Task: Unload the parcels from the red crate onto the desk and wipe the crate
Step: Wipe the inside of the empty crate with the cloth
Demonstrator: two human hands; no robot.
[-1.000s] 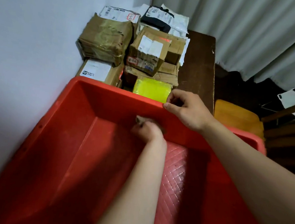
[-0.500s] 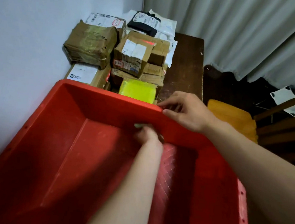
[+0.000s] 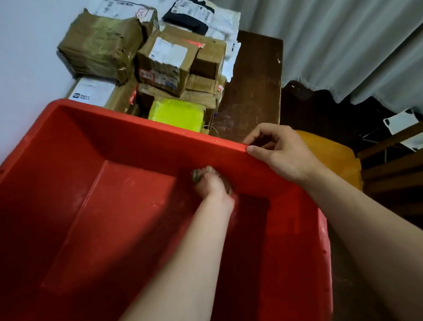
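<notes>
The red crate (image 3: 58, 172) fills the lower frame and holds no parcels. My left hand (image 3: 213, 186) is deep inside it, shut on a crumpled brownish cloth (image 3: 201, 172) pressed against the far inner wall near the bottom. My right hand (image 3: 280, 151) grips the crate's far rim near its right corner, thumb inside and fingers over the edge. Beyond the rim, parcels are piled on the dark wooden desk (image 3: 252, 87): a brown taped box (image 3: 100, 45), a labelled cardboard box (image 3: 168, 61), a bright yellow packet (image 3: 176, 113) and white and black mailer bags (image 3: 200, 16).
A pale wall runs along the left, touching the crate's side. Grey curtains (image 3: 343, 38) hang behind the desk. An orange stool seat (image 3: 333, 158) sits right of the crate, and a wooden chair frame (image 3: 410, 157) stands at far right over a dark floor.
My left hand has kept rubbing the cloth along the far inner wall, shifting slightly right. My right hand slid right along the rim. The view tilted.
</notes>
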